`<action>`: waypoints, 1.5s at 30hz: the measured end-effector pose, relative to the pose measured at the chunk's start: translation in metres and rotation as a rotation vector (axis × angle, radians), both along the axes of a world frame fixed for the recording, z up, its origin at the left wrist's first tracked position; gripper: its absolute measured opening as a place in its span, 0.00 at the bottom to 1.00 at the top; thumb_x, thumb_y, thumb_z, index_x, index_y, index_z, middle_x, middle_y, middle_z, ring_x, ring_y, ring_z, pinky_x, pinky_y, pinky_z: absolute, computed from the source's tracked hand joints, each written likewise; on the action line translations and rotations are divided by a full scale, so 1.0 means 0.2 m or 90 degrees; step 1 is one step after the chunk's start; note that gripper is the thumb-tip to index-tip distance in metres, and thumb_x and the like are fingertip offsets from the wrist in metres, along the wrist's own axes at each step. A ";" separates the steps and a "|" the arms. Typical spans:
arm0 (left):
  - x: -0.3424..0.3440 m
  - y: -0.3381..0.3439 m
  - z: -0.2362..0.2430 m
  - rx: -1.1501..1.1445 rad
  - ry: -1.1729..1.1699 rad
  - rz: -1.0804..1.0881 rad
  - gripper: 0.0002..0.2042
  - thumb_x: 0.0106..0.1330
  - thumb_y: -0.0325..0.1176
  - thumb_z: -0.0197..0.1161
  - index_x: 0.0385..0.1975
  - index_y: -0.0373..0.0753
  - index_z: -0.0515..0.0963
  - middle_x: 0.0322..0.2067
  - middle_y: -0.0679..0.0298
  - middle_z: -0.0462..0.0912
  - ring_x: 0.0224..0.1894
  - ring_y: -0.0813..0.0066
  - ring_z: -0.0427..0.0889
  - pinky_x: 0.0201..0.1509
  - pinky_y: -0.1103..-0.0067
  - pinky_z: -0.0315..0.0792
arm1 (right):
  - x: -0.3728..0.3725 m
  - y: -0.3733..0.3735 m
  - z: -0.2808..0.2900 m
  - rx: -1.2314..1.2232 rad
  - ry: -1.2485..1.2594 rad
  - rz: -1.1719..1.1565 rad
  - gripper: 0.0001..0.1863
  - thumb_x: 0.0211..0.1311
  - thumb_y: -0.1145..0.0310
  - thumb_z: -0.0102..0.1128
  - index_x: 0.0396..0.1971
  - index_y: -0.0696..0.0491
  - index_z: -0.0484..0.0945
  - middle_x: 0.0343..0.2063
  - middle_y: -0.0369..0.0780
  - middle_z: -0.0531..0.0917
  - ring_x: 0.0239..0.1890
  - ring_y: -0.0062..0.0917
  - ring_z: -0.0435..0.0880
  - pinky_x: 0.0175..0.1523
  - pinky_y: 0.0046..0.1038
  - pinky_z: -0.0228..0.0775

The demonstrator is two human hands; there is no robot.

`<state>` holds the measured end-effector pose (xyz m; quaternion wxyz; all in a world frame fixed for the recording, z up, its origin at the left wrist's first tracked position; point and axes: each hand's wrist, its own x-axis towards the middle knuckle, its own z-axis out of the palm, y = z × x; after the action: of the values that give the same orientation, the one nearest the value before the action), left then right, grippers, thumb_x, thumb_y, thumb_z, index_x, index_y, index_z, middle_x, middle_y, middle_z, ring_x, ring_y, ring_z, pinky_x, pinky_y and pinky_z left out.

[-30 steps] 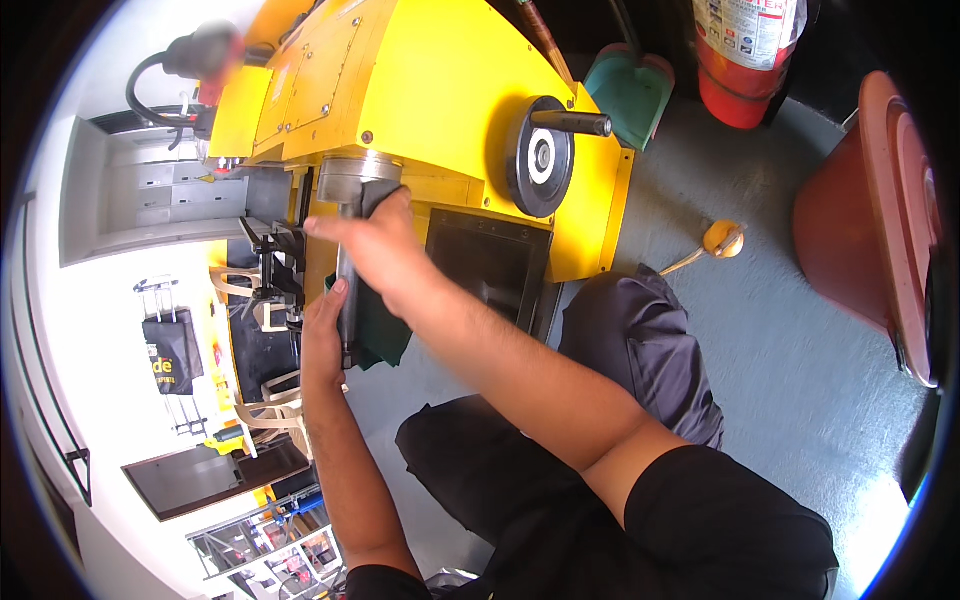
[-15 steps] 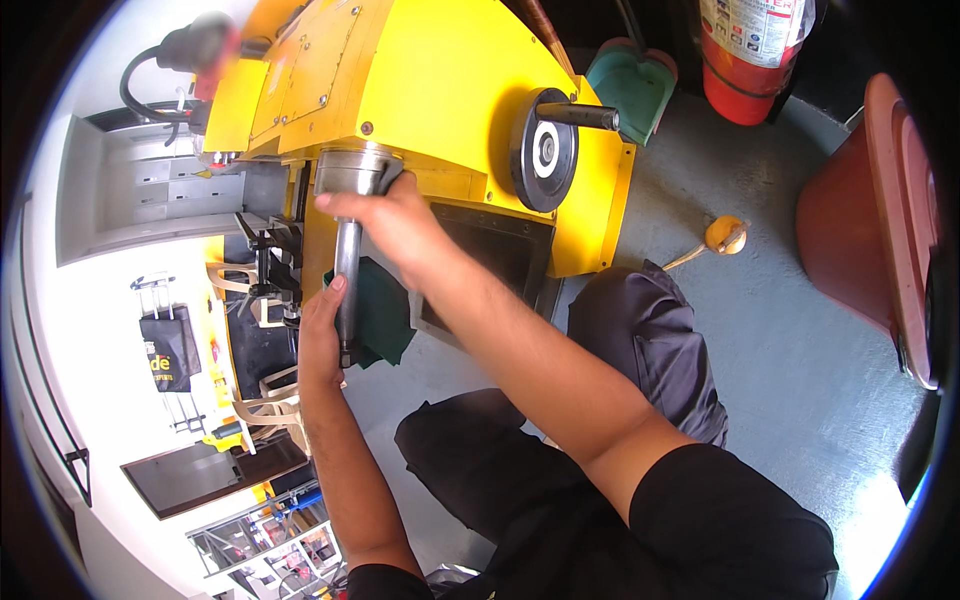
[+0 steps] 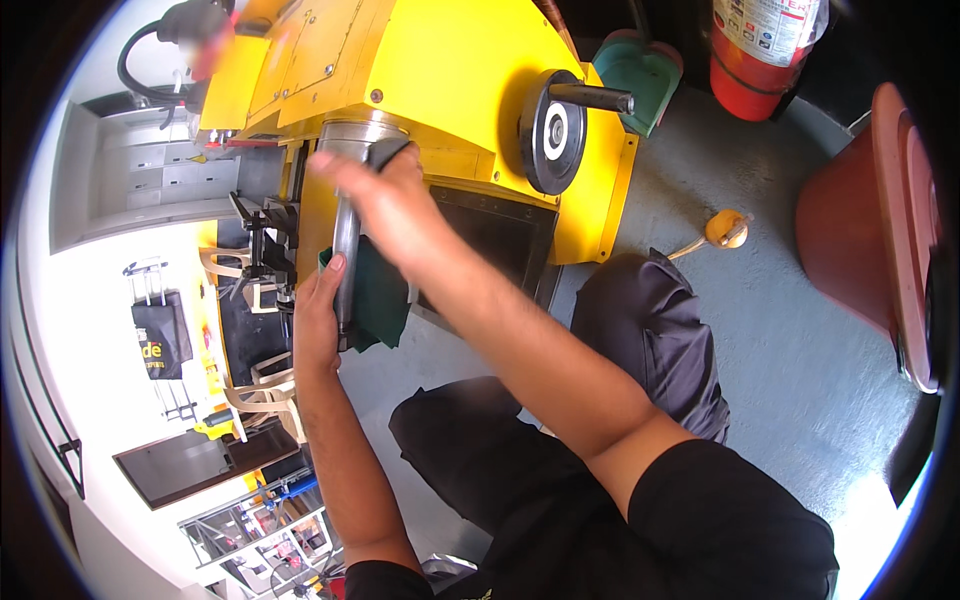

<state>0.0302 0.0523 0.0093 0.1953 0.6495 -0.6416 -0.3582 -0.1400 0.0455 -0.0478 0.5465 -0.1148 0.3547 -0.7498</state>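
A bright metal shaft [image 3: 347, 238] runs down from a wide steel collar [image 3: 345, 138] under the yellow machine [image 3: 450, 75]. My left hand [image 3: 318, 315] grips the shaft's lower part, its thumb along the near side. Dark green cloth [image 3: 380, 300] hangs beside that hand and behind the shaft; how much is in my fingers is hidden. At the collar, my right hand [image 3: 385, 205] is blurred, curled around a dark grey flexible piece [image 3: 390, 152] against the collar's right side. Its thumb sticks out across the shaft's top; the other fingers are mostly hidden.
A black handwheel [image 3: 553, 132] with a crank handle projects from the machine. Beyond it are a green dustpan [image 3: 640, 78] and red fire extinguisher [image 3: 755, 70]. A reddish-brown bin [image 3: 855, 220] stands at right, a small yellow round object [image 3: 727, 229] on the floor. Chairs [image 3: 265, 400] stand left.
My right thumb has lifted off the collar's lower edge, and the hand is blurred by motion. My left hand still grips the shaft. The whole view has shifted slightly.
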 end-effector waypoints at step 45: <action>-0.01 0.00 -0.02 -0.051 0.095 -0.020 0.23 0.69 0.52 0.65 0.36 0.32 0.83 0.27 0.66 0.81 0.30 0.79 0.76 0.36 0.78 0.69 | -0.22 0.48 -0.18 -0.057 -0.097 0.139 0.14 0.63 0.67 0.61 0.46 0.58 0.79 0.54 0.46 0.78 0.58 0.39 0.78 0.62 0.56 0.72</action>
<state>0.0288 0.0532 0.0046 0.2628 0.6023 -0.6492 -0.3830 -0.1836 0.1418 -0.0832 0.6449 -0.1195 0.2637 -0.7073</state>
